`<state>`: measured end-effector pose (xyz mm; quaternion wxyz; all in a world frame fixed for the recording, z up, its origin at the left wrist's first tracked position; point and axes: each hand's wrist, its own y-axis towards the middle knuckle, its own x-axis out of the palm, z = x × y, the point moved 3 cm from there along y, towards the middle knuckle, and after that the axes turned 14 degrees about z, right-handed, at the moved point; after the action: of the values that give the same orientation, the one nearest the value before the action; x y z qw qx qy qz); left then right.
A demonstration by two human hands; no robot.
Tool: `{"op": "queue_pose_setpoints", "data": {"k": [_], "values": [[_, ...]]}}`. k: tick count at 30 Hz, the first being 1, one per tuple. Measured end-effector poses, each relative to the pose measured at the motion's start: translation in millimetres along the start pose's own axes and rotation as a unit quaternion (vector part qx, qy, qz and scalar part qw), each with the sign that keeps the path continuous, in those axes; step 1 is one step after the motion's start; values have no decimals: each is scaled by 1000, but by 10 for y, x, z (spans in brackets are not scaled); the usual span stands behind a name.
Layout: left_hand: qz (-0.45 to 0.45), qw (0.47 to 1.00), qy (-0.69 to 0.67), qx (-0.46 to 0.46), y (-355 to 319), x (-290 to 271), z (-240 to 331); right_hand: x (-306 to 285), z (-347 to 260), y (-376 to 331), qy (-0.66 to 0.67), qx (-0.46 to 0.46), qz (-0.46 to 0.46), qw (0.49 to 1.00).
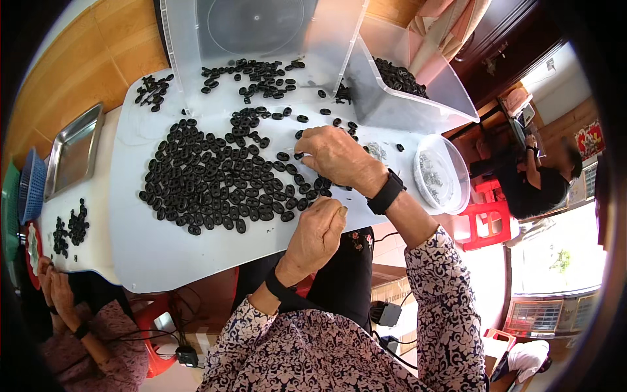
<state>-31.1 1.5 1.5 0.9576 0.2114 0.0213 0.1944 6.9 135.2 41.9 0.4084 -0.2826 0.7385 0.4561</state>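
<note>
Small black oval pieces with two holes (209,173) lie in a broad heap on the white tabletop (179,258), spread mostly left of my hands. My right hand (343,157) reaches over the heap's right edge, its fingertips pinched at a single black oval piece (298,156). Nearer to me, my left hand (315,236) is curled closed, thumb against the bent fingers. Whatever it holds is hidden inside. Several loose pieces lie between and beyond the two hands. A dark band circles each wrist.
A clear plastic bin on its side (176,59) holds more black pieces at the back. Another clear bin (437,108) stands right of it. A round white tub (450,208) with small thin bits sits at the right edge. Left are a metal tray (98,134) and a co-worker's hands (60,294).
</note>
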Motion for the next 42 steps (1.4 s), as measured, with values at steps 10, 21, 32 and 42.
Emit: {"op": "queue_pose_setpoints", "data": {"k": [10,21,32,42], "values": [[-3,996,-56,-63,-9,-12,-4,10,20,26,-55,-1,53,997],[108,871,-360,-316,106,-163,-62,-498,-338,-535,260,153,120,946],[93,971,-141,-171,37,65,170,-473,-320,-1189,357,356,231,832],[43,996,-9,-74,12,211,53,-331,-192,-1333,349,381,197,833]]}}
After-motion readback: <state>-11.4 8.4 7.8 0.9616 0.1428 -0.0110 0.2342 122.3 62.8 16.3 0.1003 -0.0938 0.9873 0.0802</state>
